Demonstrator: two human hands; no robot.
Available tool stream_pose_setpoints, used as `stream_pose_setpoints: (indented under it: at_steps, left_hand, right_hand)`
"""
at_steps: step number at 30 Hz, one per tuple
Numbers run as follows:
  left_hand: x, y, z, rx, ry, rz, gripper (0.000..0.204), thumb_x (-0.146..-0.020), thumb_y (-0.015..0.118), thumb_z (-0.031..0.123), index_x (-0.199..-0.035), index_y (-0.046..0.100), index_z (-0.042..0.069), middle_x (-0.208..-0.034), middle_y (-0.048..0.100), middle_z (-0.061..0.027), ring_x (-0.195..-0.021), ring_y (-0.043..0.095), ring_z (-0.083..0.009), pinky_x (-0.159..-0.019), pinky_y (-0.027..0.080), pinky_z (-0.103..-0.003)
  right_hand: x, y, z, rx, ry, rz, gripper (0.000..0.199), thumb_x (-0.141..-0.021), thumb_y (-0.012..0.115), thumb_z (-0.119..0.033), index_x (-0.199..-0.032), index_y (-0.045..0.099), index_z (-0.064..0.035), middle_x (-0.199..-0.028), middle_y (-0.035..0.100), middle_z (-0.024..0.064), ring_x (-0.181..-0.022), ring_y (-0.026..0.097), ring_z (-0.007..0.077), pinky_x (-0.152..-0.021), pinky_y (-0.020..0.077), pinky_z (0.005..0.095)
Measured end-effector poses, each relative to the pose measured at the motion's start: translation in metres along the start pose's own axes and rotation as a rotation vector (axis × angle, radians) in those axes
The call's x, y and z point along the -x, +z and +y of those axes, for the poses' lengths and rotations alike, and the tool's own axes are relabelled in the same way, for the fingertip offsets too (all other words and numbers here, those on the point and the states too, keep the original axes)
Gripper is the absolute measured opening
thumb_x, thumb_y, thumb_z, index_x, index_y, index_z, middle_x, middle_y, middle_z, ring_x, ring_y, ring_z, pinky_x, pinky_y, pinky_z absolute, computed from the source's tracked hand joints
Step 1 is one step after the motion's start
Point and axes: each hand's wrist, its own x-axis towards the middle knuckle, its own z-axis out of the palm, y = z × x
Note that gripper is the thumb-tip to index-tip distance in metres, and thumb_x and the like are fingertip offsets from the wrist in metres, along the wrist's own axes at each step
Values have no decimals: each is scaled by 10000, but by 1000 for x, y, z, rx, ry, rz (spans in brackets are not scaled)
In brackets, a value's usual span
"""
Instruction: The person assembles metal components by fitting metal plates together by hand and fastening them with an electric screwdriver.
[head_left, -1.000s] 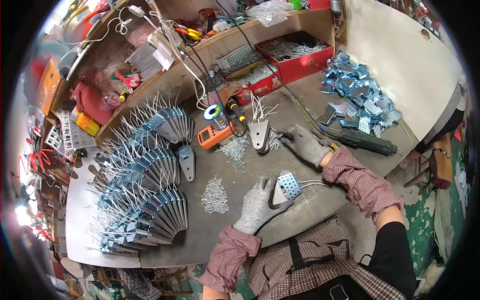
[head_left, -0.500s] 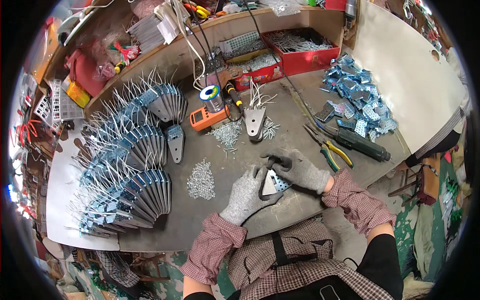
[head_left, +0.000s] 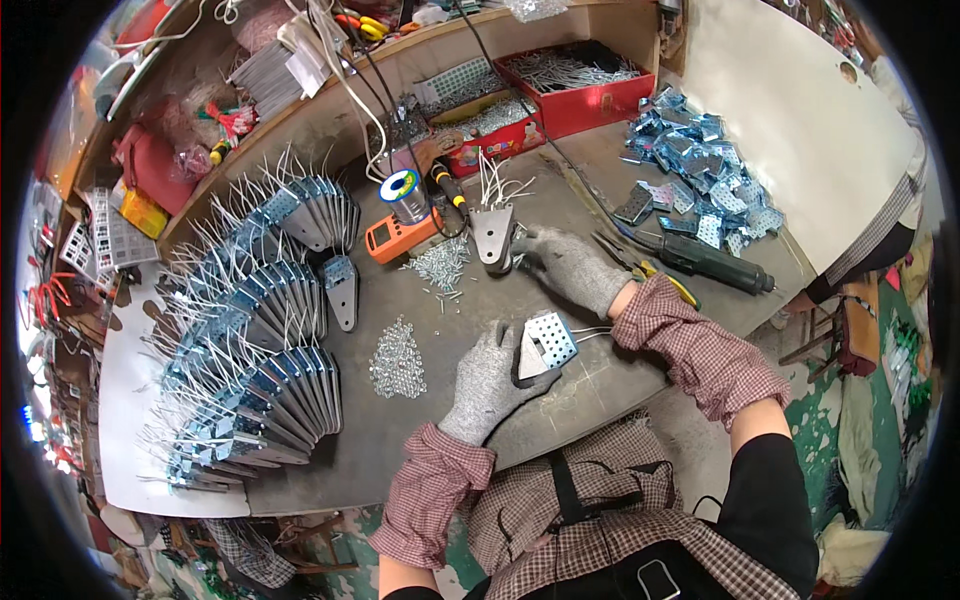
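Note:
My left hand (head_left: 487, 388), in a grey glove with dark fingertips, grips a grey bracket with a blue perforated metal plate (head_left: 552, 338) between thumb and fingers. White wires stick out to the plate's right. My right hand (head_left: 572, 268), gloved likewise, reaches to the small screws beside a stack of grey tapered brackets (head_left: 493, 240). Its fingers are bent together there, and whatever they pinch is hidden. Another pile of screws (head_left: 440, 264) lies left of that stack. Closer to my left hand is a heap of small nuts (head_left: 397, 362).
Rows of wired brackets (head_left: 290, 375) fan out on the left. An orange soldering station (head_left: 398, 238) bears a solder spool (head_left: 404, 195). A power screwdriver (head_left: 715, 262) and pliers (head_left: 640, 265) lie right, before piled blue plates (head_left: 715, 170). Red boxes (head_left: 590, 105) stand behind.
My right hand has left the bracket and moved up and away to the screws by the stack. My left hand keeps the bracket, whose blue plate and wires now show. The view has shifted slightly.

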Motion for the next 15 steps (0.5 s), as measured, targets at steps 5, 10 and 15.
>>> stream_pose_setpoints:
  at_steps: [5,10,15]
  left_hand:
    - [0,1,1,10,-14,-4,820,-691,823,502,-1301,512,52,-1095,549,-161,-996,628,-345,-815,545,-434]
    - [1,-5,0,2,-19,-54,864,-707,794,532,-1315,494,-3,-1128,575,-216,-1043,621,-366,-842,549,-439]
    - [1,0,-4,-13,-10,-3,810,-706,805,523,-1303,516,58,-1071,554,-174,-974,627,-348,-806,548,-440]
  right_hand:
    - [-11,27,13,-89,-162,-44,215,-857,659,-133,-1065,700,-97,-1115,639,129,-1053,619,332,-920,506,420]
    - [-12,31,14,-139,-182,7,208,-860,654,-133,-1056,704,-87,-1097,646,133,-1038,624,331,-902,513,420]
    - [-10,31,17,-139,-123,3,220,-864,642,-129,-1071,703,-86,-1106,652,139,-1052,623,335,-912,513,418]
